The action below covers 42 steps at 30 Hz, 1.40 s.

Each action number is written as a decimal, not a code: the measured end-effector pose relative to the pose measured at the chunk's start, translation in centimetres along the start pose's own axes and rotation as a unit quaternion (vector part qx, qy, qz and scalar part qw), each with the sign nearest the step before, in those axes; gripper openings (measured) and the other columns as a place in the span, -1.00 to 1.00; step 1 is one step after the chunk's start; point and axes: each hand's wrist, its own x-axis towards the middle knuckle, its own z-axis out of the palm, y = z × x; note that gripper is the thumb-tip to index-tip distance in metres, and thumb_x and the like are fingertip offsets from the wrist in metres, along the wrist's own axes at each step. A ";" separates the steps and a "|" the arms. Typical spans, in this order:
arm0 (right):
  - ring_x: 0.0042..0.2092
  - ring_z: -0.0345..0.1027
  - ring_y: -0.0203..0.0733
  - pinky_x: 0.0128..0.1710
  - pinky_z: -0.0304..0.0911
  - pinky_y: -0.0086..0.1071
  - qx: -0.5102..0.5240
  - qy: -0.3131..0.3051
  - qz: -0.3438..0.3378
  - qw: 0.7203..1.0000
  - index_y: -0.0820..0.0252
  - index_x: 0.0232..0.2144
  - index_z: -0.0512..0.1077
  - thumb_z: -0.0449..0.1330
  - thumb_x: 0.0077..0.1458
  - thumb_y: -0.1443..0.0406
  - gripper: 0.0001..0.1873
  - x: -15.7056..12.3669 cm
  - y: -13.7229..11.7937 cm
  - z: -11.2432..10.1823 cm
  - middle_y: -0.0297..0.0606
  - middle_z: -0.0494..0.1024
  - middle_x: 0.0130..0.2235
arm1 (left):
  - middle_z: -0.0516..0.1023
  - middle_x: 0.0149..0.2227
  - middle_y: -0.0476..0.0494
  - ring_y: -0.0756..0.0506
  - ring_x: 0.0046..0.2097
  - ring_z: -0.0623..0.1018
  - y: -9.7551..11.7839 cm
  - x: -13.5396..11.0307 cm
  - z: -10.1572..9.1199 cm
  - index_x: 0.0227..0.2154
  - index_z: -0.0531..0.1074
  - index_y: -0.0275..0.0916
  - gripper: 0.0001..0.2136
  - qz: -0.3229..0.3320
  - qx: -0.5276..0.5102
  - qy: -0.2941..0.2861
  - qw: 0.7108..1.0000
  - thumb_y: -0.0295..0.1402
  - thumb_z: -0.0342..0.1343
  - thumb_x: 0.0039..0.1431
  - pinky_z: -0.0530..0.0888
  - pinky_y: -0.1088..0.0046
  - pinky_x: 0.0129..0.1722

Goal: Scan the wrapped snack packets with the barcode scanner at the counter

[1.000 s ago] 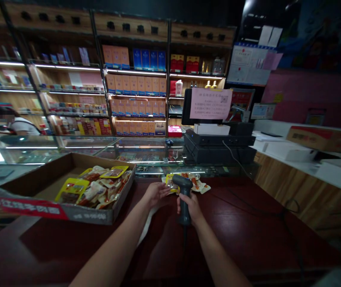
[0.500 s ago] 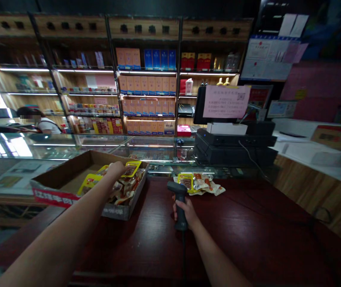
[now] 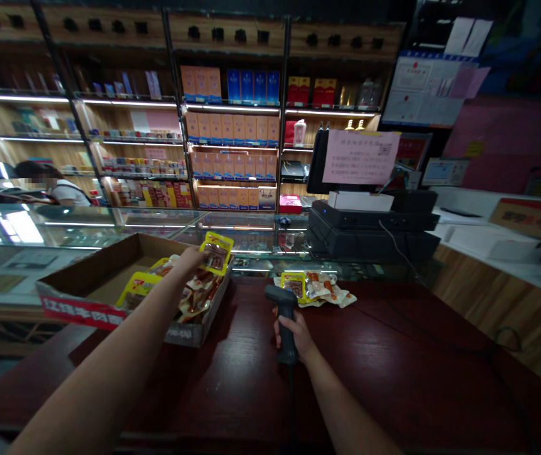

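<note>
My left hand (image 3: 193,260) grips a yellow-edged food packet (image 3: 217,254) by its left side, above the right part of an open cardboard box (image 3: 81,268). In the box lie more yellow packets (image 3: 135,289) and clear packets of brownish food (image 3: 199,297). Wrapped around the handle of a dark barcode scanner (image 3: 287,341), my right hand (image 3: 299,335) holds it upright over the table, its head to the left. Just beyond the scanner sits a small pile of packets (image 3: 330,289), with a yellow-edged one at its left.
The dark red table (image 3: 251,392) carries the box and the pile. Behind it stand a glass counter (image 3: 251,221) and a monitor with a pink notice (image 3: 360,158) on a black cash drawer (image 3: 370,237). A person (image 3: 64,186) is at the far left, before stocked shelves.
My left hand has raised the yellow-edged packet up from the box's contents, tilting it more upright. My right hand and the scanner have hardly moved. The view has shifted slightly.
</note>
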 end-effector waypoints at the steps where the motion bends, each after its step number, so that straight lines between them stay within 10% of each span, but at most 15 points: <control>1: -0.71 0.25 -0.34 -0.75 0.21 -0.49 0.004 -0.004 -0.002 1.000 0.28 -0.25 0.33 0.28 -0.14 0.14 -0.57 0.0 -0.1 0.1 -0.40 0.44 -0.63 | 0.52 -0.50 -0.16 -0.12 -0.49 0.53 0.3 -1.5 1.0 -0.36 0.42 -0.31 -0.87 -0.018 -0.090 -0.010 0.996 -0.42 0.09 -0.01 0.48 0.37 -0.52; 7: -0.71 0.26 -0.34 -0.74 0.22 -0.47 0.021 0.000 -0.019 1.000 0.27 -0.24 0.34 0.28 -0.13 0.13 -0.57 -0.3 -0.5 0.1 -0.41 0.43 -0.62 | 0.54 -0.29 -0.12 -0.07 -0.32 0.56 -2.4 -10.1 9.4 -0.25 0.38 -0.23 -0.85 -0.026 -0.443 -0.066 0.894 -0.45 -0.03 0.12 0.55 0.28 -0.32; 12: -0.71 0.25 -0.34 -0.75 0.21 -0.48 -0.016 -0.012 0.001 1.000 0.27 -0.25 0.33 0.26 -0.13 0.13 -0.58 -0.5 -0.7 0.0 -0.41 0.43 -0.63 | 0.55 -0.30 -0.16 -0.09 -0.33 0.57 -7.7 -11.0 13.5 -0.26 0.38 -0.27 -0.86 -0.107 -0.492 -0.085 0.860 -0.45 -0.05 0.15 0.55 0.19 -0.28; 42: -0.74 0.24 -0.34 -0.77 0.16 -0.52 -0.091 -0.030 0.055 0.994 0.25 -0.33 0.32 0.27 -0.19 0.11 -0.59 -0.5 -0.4 0.3 -0.44 0.43 -0.67 | 0.55 -0.30 -0.13 -0.05 -0.33 0.57 -10.1 -9.8 13.6 -0.27 0.39 -0.25 -0.87 -0.110 -0.491 -0.065 0.862 -0.46 -0.04 0.18 0.56 0.27 -0.28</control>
